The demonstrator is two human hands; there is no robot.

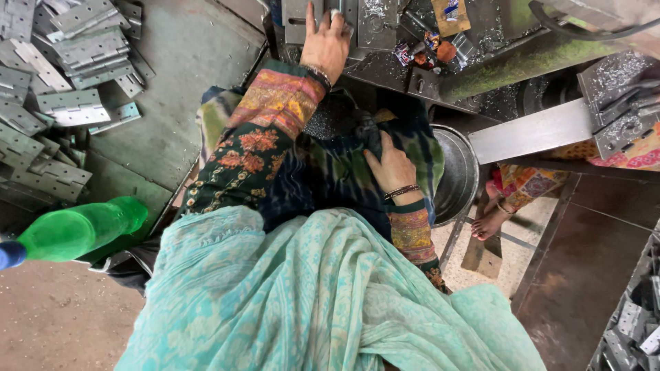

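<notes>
The left hand (325,42) lies flat, fingers spread, on a grey flat metal plate (297,17) cut off by the top edge, gripping nothing; the right hand (390,167) rests open on dark tie-dyed cloth (344,172).

Looking straight down at a lap wrapped in dark tie-dye cloth (344,172) with a pale teal scarf (309,295) bunched below. Left hand (326,42) stretched forward, fingers spread flat on a metal plate (299,17) on the machine bed (481,65). Right hand (390,165) resting palm-down on the lap, just beside a round steel bowl (457,172). Heap of grey metal hinges (65,75) off to the left, green plastic bottle (75,230) lying near them
</notes>
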